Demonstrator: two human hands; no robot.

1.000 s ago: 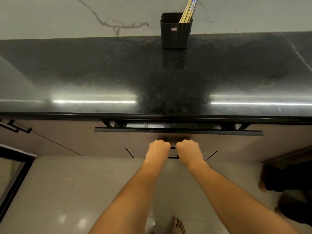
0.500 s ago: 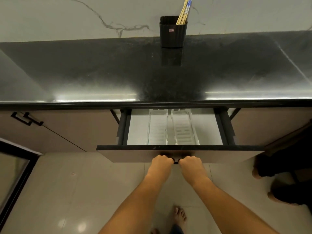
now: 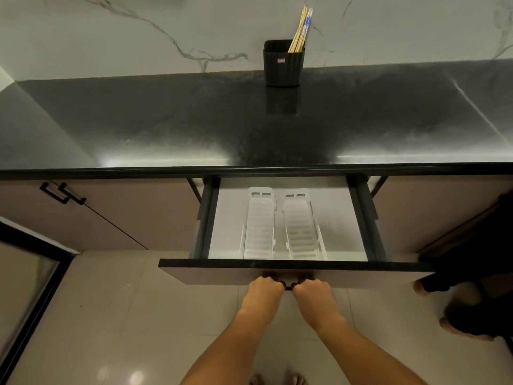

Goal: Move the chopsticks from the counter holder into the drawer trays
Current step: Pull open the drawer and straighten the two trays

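**Inspector:** Where do we place the chopsticks [image 3: 301, 29]?

**Assistant:** We record them standing in the black holder [image 3: 282, 68], leaning toward 1 o'clock, with their tops well above its rim. The holder sits at the 12 o'clock edge of the dark worktop [image 3: 166, 120], close against the marble wall [image 3: 111, 29]. We cannot tell whether it touches the wall.

**Inspector:** And the drawer [image 3: 222, 269]?

**Assistant:** It stands open below the worktop's 6 o'clock edge. Inside we note two white slotted trays side by side, the left tray [image 3: 259, 229] and the right tray [image 3: 301, 232]. Each runs lengthwise from 12 to 6 o'clock. The chopsticks are well apart from both.

**Inspector:** State of the grips?

**Assistant:** Both are bare hands. The left grip [image 3: 263, 287] and the right grip [image 3: 313, 291] have their fingers curled round the dark drawer handle [image 3: 288, 286] at the middle of the drawer front, knuckles up. They lie just beside each other, and only a short piece of the handle shows between them.

**Inspector:** What else do we log?

**Assistant:** At 9 o'clock there is a cabinet door with black pulls [image 3: 62, 193]. At 8 o'clock there is a dark-framed glass panel [image 3: 25, 287]. The tiled floor [image 3: 111, 315] is pale and glossy. Between 3 and 4 o'clock we see a second person's feet [image 3: 469, 326] below dark trouser legs. At 6 o'clock the wearer's own toes [image 3: 277, 380] show at the frame's edge.
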